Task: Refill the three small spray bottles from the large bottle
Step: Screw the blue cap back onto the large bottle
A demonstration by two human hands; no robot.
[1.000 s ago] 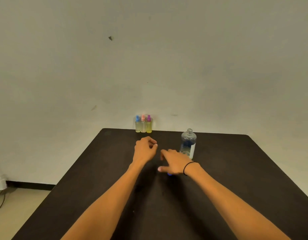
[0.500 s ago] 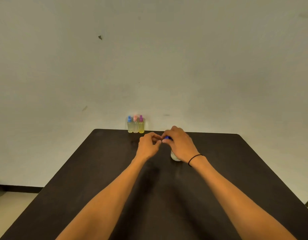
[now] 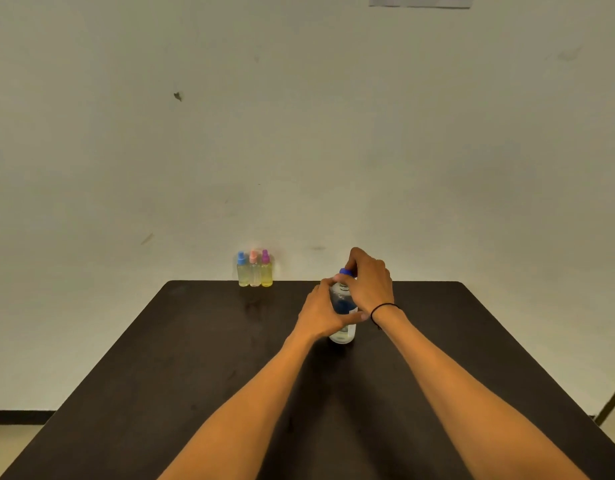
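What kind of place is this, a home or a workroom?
Hard to tell; probably a bare room staged for the task: one dark table against a plain wall, only bottles on it.

A dark table (image 3: 181, 368) stands against a pale, scuffed wall (image 3: 299, 133).

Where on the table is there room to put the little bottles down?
The dark table is bare left of the left hand, in front of the three spray bottles, and right of the right hand. It is crowded around the large bottle, where both hands grip.
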